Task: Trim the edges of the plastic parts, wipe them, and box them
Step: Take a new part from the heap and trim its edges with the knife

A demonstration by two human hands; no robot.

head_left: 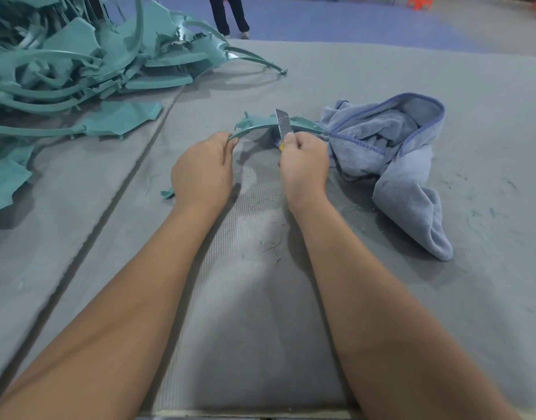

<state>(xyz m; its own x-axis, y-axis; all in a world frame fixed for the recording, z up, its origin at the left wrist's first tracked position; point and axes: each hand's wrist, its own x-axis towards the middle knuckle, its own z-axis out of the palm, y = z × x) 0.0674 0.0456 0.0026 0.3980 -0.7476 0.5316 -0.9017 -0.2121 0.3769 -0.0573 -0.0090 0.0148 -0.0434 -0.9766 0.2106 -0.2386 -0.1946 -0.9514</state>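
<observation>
- Grey felt-covered table (382,71); blue floor beyond, a standing person's legs (229,15) at far edge.
- Left hand (201,171) pinches the near end of a curved teal plastic part (254,124), held at table centre.
- Right hand (304,165) grips a utility knife (283,125), blade against the part's arc.
- Blue cloth (406,153) crumpled just right of the part.
- Pile of teal parts (79,56) far left.
- Teal shavings (269,245) between the forearms.

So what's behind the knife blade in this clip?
The curved teal plastic part passes behind the blade, held by the left hand; the right hand grips the knife. The strip directly behind the blade is covered.
</observation>
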